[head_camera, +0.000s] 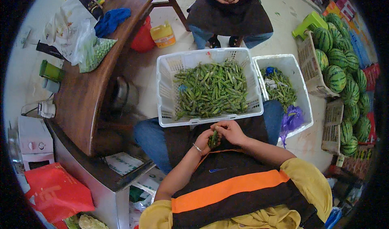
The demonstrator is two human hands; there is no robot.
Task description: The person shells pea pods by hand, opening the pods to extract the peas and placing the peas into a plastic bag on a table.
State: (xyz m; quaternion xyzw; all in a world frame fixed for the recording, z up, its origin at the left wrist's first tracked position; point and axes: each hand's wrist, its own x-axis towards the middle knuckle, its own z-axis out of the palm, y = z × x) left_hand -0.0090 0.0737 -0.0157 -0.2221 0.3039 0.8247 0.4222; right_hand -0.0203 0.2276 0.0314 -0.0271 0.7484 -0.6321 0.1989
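Held over my lap, my left hand (204, 140) is closed around a few green pea pods (214, 139). My right hand (230, 131) meets it from the right, fingertips pinched at the upper end of the pods; what lies between those fingers is hidden. Just beyond both hands, a white plastic crate (194, 122) contains a heap of green pea pods (214, 87), some with dark patches. To its right stands a white foam box (305, 110) with more pods (282, 89), a blue scrap and a purple plastic bag (292, 119) at its near edge.
A co-worker (229, 13) sits opposite, hands together. At left, a wooden table (82, 92) bears a bag of shelled peas (98, 54) and a blue cloth (111, 21). Watermelons (335, 77) fill crates at right. A yellow jug (163, 34) stands on the floor.
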